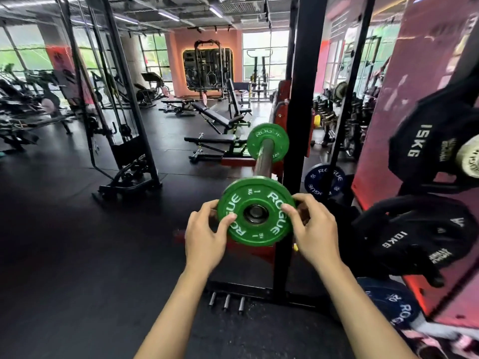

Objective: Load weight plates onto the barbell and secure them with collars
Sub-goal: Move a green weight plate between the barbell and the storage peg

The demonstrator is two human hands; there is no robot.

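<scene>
A small green 1 kg plate (256, 211) sits on the near end of the barbell sleeve (263, 159), whose end cap shows through its centre hole. My left hand (207, 234) grips the plate's left rim, thumb on its face. My right hand (313, 229) grips the right rim the same way. A second green plate (267, 143) sits farther along the sleeve, close to the rack upright. No collar is visible on the bar.
The black rack upright (298, 141) stands just right of the bar. Black 15 kg (430, 149) and 10 kg (414, 237) plates hang on pegs at right. Blue 20 kg plates (324, 181) lean low behind. Three short pegs (226, 301) stick up from the rack base.
</scene>
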